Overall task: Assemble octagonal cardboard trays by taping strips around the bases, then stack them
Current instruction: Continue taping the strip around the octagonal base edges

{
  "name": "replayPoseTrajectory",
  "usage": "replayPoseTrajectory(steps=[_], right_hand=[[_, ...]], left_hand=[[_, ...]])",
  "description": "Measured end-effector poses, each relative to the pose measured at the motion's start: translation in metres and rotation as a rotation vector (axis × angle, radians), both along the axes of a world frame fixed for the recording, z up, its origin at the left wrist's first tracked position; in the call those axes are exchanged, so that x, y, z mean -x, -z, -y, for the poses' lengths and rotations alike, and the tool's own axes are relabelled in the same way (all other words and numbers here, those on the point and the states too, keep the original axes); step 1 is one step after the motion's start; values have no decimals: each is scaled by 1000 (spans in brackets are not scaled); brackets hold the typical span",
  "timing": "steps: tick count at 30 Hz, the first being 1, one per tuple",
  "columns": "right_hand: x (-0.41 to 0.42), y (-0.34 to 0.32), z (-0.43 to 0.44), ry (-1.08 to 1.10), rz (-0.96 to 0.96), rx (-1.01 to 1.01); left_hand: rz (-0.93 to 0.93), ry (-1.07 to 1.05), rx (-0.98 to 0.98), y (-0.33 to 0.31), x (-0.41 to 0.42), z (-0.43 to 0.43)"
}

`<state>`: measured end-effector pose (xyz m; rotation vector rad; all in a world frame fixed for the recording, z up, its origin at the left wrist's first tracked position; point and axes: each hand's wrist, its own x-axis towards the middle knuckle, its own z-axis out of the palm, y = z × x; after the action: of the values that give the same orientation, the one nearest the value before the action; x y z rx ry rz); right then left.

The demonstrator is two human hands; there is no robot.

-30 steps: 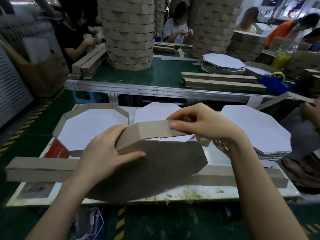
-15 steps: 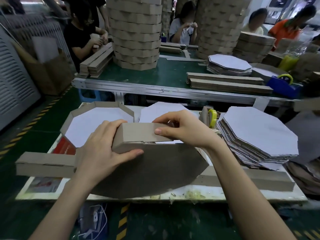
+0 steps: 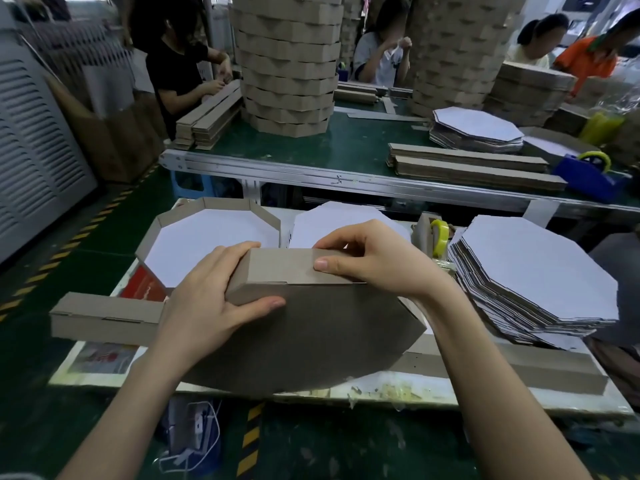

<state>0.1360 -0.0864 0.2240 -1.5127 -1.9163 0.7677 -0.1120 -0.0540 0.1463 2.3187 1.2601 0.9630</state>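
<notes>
Step in hand: wrapping the strip [image 3: 287, 268] around the octagonal base [image 3: 311, 344], which stood tilted on edge over the near table [image 3: 398, 389], brown side toward the camera. The left hand [image 3: 207, 303] gripped the strip's folded corner, thumb pressed on the base. The right hand [image 3: 377, 261] pinched the strip's top edge. No tape showed on the seam, so the next move probably called for freeing the right hand to reach the tape dispenser [image 3: 437, 237] just beside it. Loose strips [image 3: 104, 317] lay left, a finished tray [image 3: 225, 203] behind. The stack of bases [image 3: 540, 282] crowded the right.
</notes>
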Motion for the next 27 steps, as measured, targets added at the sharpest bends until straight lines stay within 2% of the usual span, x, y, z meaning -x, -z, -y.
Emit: replayPoseTrajectory(steps=[14,16,21,24,27], right_hand=[[15,3,-7,-21,42,-30],[18,4,-9,-24,32,-21],[19,7,-8,-8,13,-4],[-1,6,-3,87,47,37],[-9,7,1,97,-25,83]], left_hand=[[43,22,32,6,10,-3],[44,24,-2,2,8,1],[-32,88,-226,-16,-10,13],[-50,88,-193,-19,-13,14],[-81,91,-204,-19,-13,13]])
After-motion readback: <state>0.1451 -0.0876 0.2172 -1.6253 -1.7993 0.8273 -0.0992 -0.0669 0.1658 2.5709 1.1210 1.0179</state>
